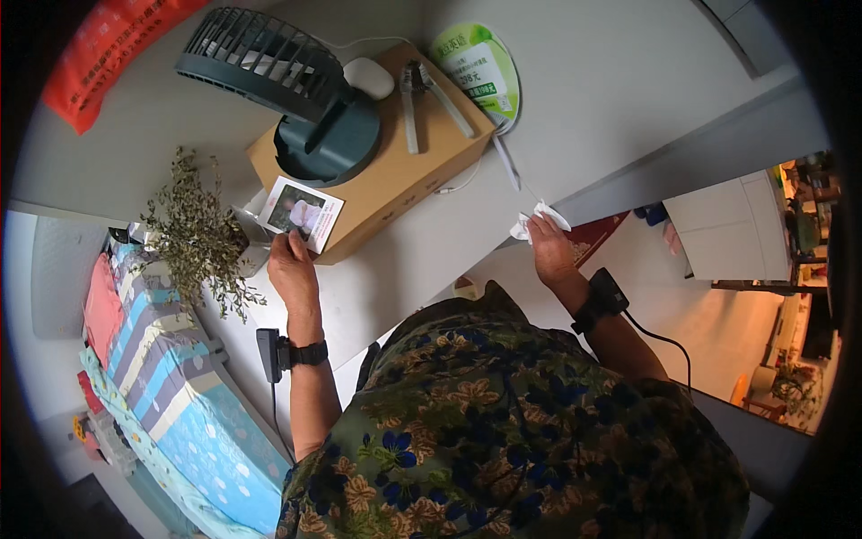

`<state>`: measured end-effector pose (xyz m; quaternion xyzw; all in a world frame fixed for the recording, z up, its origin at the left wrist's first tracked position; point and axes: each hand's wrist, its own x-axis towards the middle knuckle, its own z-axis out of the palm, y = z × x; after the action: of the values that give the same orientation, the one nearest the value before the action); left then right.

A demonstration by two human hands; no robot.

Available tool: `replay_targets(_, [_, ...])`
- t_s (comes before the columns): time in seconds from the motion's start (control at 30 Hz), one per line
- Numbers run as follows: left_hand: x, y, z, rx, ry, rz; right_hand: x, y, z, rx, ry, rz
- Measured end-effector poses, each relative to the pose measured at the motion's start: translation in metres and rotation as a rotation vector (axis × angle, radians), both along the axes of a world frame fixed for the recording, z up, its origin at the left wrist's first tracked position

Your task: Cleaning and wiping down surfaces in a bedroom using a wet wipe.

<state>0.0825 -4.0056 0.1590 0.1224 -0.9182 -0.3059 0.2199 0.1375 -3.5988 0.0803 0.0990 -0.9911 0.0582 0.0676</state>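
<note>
My left hand (pixel 294 266) pinches the lower edge of a white-bordered photo card (pixel 328 226), thumb over its front. The card is tilted above the near-left end of a cardboard box (pixel 411 185). A crumpled white tissue (pixel 553 214) is in my right hand (pixel 553 250), by the front edge of the white tabletop (pixel 421 249). On the box stands a dark green desk fan (pixel 330 135), its caged head tipped up. Beside the fan lie a rounded white object (pixel 369 77) and a grey V-shaped, two-armed tool (pixel 438 94) with a dark joint.
A dried leafy plant (pixel 195 236) in a pale pot is left of my left hand. Behind the box are a printed round hand fan (pixel 481 74) and a white cable (pixel 465 180). A red plastic bag (pixel 114 60) hangs upper left. A bed (pixel 182 377) is at left.
</note>
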Motion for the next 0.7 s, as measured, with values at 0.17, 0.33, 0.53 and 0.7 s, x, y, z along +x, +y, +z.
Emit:
replay_targets(0.17, [0.001,-0.008,-0.018,0.283,0.094,0.019,-0.012,-0.041,0.039,0.018,-0.147,-0.005])
replay_targets(0.33, [0.009,-0.012,-0.034,0.648,-0.009,0.019,-0.008,-0.115,0.024,-0.315,0.053,0.692])
replay_targets(0.53, [0.043,0.015,-0.025,0.813,-0.113,0.025,-0.009,-0.179,0.009,-0.307,-0.136,1.113])
replay_targets(0.7, [0.065,0.006,-0.040,0.995,-0.221,-0.032,0.001,-0.125,0.011,-0.318,-0.072,0.871])
